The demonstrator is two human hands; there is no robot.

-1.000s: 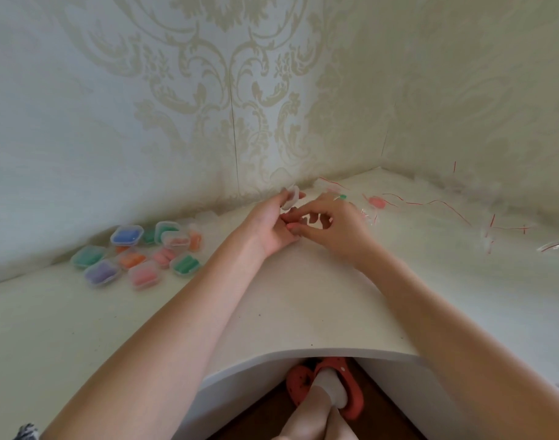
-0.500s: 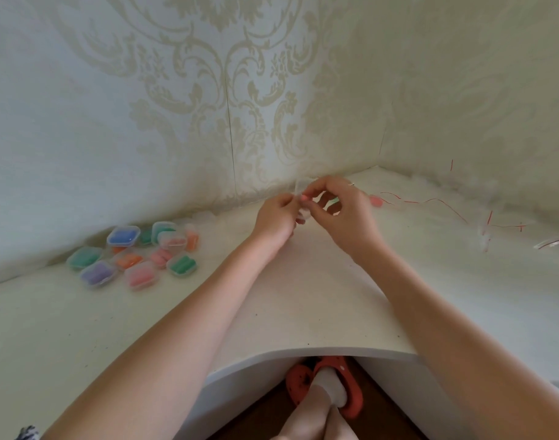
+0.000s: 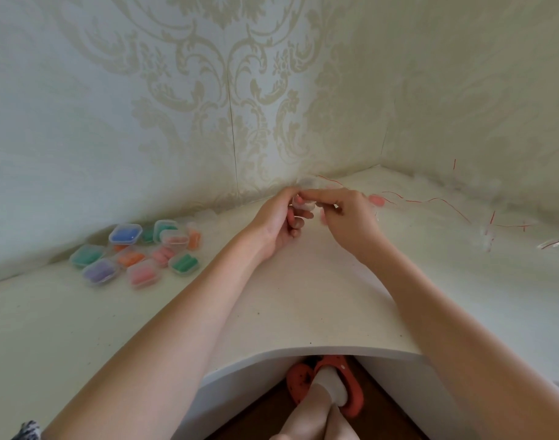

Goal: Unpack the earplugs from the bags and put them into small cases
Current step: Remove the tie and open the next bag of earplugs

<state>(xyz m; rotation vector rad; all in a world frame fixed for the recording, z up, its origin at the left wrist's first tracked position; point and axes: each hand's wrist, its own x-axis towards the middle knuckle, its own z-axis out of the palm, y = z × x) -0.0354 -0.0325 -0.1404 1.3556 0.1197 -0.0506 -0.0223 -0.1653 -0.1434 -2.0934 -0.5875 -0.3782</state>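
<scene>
Both hands (image 3: 316, 214) pinching a clear bag (image 3: 303, 203); filled cases (image 3: 135, 252) piled left of it, bags (image 3: 487, 239) unopened right.

Both hands met above the white corner desk (image 3: 303, 306), close to the patterned wall. Left hand (image 3: 276, 222) and right hand (image 3: 348, 215) had fingers curled, pinching a small clear item (image 3: 303, 204) between them; case or bag could not be told. A cluster of filled small cases (image 3: 135, 252) lay to the left by the wall, contents blue, green, purple, orange, pink. Clear bags (image 3: 487, 236) with red strips lay scattered at right. A pink earplug (image 3: 377, 200) sat just beyond the right hand.
</scene>
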